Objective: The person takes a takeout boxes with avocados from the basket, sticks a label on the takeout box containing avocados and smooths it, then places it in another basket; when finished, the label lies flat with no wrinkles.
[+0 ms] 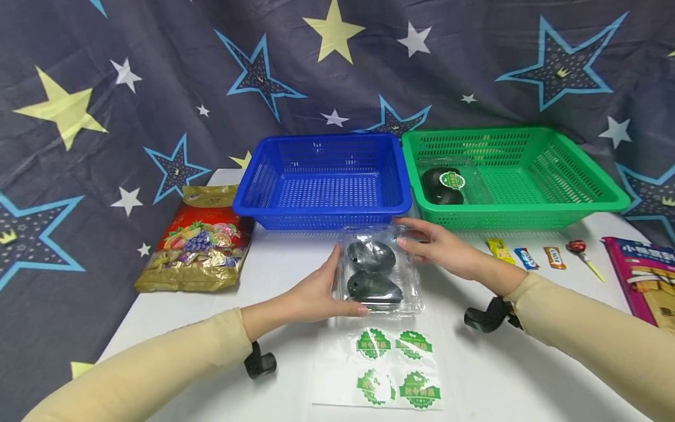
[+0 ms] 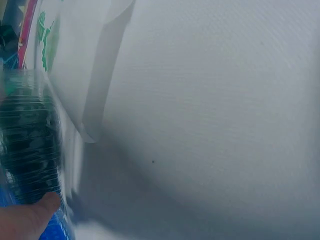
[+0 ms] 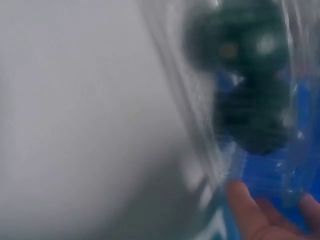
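A clear plastic box (image 1: 378, 271) with two dark green avocados (image 1: 371, 287) inside is held between both hands above the white table. My left hand (image 1: 315, 293) grips its left side, the thumb along the near edge; in the left wrist view only part of that hand (image 2: 35, 215) shows beside the box (image 2: 30, 140). At the far right corner my right hand (image 1: 440, 246) holds the box between thumb and fingers. The right wrist view has these fingers (image 3: 245, 210) at the box's edge, blurred. A sheet of round green stickers (image 1: 392, 366) lies just below the box.
Behind stand a blue basket (image 1: 321, 220) and a green basket (image 1: 506, 217), the latter with a stickered avocado box (image 1: 443, 184) inside. Left lies a red-and-gold candy bag (image 1: 197, 240). Small wrapped sweets (image 1: 526, 258), a lollipop (image 1: 577, 246) and a purple snack bag (image 1: 643, 275) lie right.
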{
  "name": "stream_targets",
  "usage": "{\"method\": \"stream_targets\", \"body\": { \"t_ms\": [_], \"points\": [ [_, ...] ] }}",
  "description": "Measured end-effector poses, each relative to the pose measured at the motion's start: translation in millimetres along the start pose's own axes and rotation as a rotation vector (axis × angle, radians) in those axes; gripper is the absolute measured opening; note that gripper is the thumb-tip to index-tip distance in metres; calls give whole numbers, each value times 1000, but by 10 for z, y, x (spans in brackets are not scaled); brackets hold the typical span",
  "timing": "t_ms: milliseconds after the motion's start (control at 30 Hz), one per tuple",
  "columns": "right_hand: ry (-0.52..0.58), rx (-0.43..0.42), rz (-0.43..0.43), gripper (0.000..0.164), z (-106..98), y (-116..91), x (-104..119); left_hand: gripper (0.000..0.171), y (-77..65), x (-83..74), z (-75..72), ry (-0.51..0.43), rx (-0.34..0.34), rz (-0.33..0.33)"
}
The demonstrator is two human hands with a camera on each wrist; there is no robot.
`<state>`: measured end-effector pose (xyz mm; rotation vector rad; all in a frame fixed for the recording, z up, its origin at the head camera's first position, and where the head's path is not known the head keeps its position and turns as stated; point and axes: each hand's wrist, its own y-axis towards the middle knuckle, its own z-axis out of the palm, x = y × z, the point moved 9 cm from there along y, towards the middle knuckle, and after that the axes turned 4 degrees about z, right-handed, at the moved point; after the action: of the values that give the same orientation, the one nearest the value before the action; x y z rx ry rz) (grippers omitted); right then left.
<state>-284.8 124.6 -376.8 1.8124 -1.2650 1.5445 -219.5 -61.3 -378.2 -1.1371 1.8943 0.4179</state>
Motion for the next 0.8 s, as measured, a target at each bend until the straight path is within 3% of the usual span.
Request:
{"method": "stream_targets", "body": {
  "t_ms": [167, 500, 800],
  "points": [
    [133, 21, 43, 59, -27, 61, -43, 128, 38, 36, 7, -79, 46, -18],
    [134, -37, 46, 58, -64, -104, -90, 117, 118, 97, -87, -130, 167, -12],
    [142, -129, 39, 58, -69, -343, -100, 102, 198, 102, -106, -273, 280, 36]
  ]
}}
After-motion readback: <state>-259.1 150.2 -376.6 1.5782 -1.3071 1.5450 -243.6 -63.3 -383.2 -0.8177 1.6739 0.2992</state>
